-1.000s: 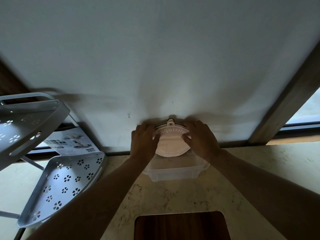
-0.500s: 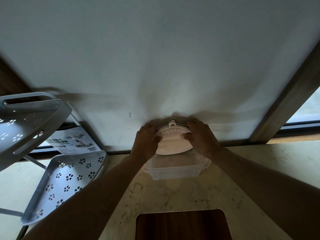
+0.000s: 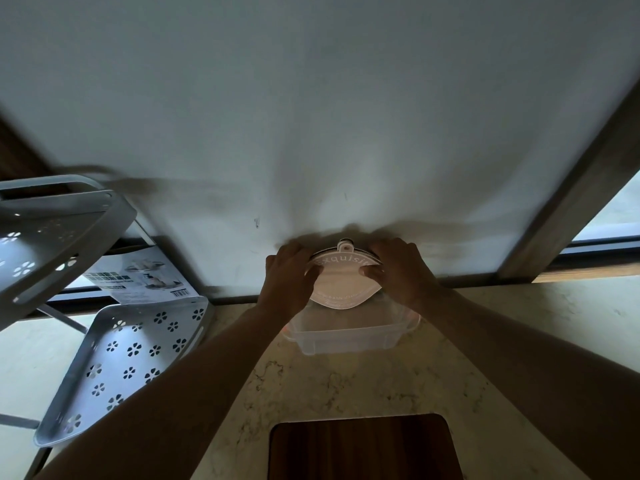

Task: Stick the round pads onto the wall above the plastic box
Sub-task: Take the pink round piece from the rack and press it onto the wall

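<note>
dim, backlit from window (image 3: 613,216) at right; wide-angle bend at edges.

We count 2 hands: left hand (image 3: 287,275) & right hand (image 3: 398,268), both on 1 round pad (image 3: 341,282) w/ 1 small tab on top, held vs. 1 white wall (image 3: 311,116). Below it, 1 clear plastic box (image 3: 346,336) on 1 marble worktop (image 3: 346,386). 1 dark wooden board (image 3: 363,448) at the near edge. At left, 1 grey rack w/ 2 perforated shelves: upper shelf (image 3: 52,233), lower shelf (image 3: 128,358). Behind them, 1 printed carton (image 3: 138,277). Any more pads: can't tell.
</note>
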